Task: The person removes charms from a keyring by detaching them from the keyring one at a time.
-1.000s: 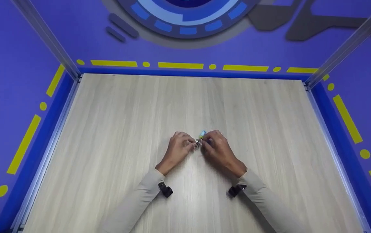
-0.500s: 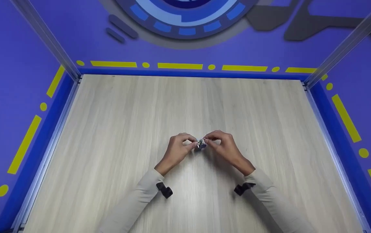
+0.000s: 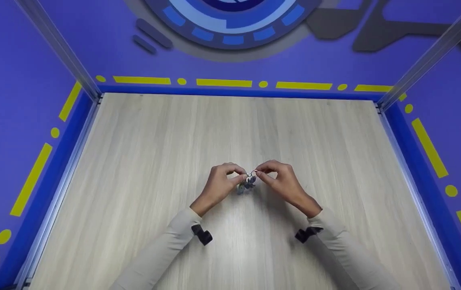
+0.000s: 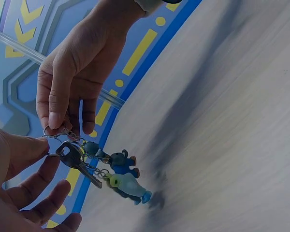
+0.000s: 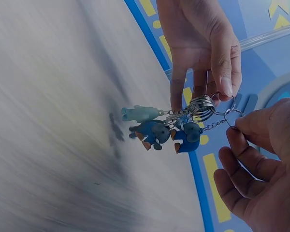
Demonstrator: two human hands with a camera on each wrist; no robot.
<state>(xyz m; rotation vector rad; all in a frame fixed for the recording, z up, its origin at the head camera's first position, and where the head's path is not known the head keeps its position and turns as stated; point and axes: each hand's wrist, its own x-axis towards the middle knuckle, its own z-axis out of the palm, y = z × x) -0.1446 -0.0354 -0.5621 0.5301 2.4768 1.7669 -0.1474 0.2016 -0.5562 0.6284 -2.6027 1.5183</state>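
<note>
Above the wooden table, my left hand (image 3: 221, 184) pinches a metal key ring (image 5: 222, 102) between thumb and fingertips. Facing it, my right hand (image 3: 282, 183) pinches a second thin ring (image 5: 234, 117) that links with the first. A cluster of several split rings (image 5: 201, 107) hangs close to the left fingertips. From the bunch dangle a key (image 4: 73, 155), a pale teal keychain charm (image 5: 140, 113) and blue animal figures, one a grey-headed charm (image 5: 187, 138) on a short chain. The remaining fingers of both hands are loosely bent.
The pale wood-grain table (image 3: 166, 133) spreads beneath both hands. Blue panels with yellow dashes (image 3: 224, 83) border its back and sides. Metal posts (image 3: 65, 52) rise at the back corners. Black wrist cameras (image 3: 202, 235) sit on both sleeves.
The right hand has shifted right and pulled slightly away from the left, now pinching a ring. The charms, earlier at the far side of the fingers, now hang on the near side.
</note>
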